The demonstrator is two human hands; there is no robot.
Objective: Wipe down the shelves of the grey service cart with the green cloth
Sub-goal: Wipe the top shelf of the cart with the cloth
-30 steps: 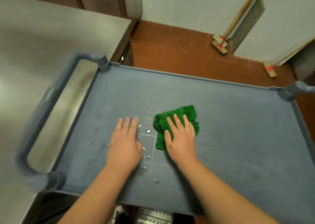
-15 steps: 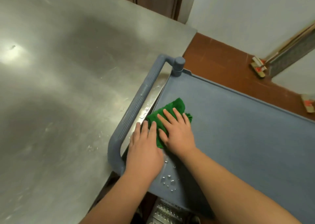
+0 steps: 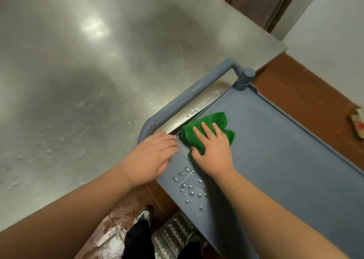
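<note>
Green microfibre cloth (image 3: 208, 129) lies bunched on the top shelf (image 3: 275, 160) of the grey service cart, hard against the shelf's raised edge on the handle side. Your right hand (image 3: 213, 153) lies flat on top of it — fingers straight and a little spread, palm over the near half of the cloth, thumb tucked against the cloth's lower fold. You press it down rather than clutching it; nothing is curled round the fabric.

Your left hand (image 3: 152, 157) sits just beside the cloth, at the near corner of the shelf where the handle bends down to meet it. Its fingers reach out roughly straight toward the cloth and are blurred at the tips, so you cannot tell whether they touch the rim or the cloth; it holds nothing.

Near your right wrist, a cluster of water droplets (image 3: 189, 187) beads on the shelf surface, close to the front edge.

The cart handle (image 3: 189, 97) — ribbed, grey-blue — runs along the shelf's short side to a round corner post (image 3: 246, 77). Through the gap between handle and shelf you see the edge of a stainless steel counter (image 3: 78, 71), which fills the left of the view and carries faint smears and light glare.

Below, a perforated metal tray (image 3: 173, 237) shows under the cart's front edge, beside your shoe (image 3: 144, 214) on the wet reddish-brown tiled floor (image 3: 295, 85).
</note>
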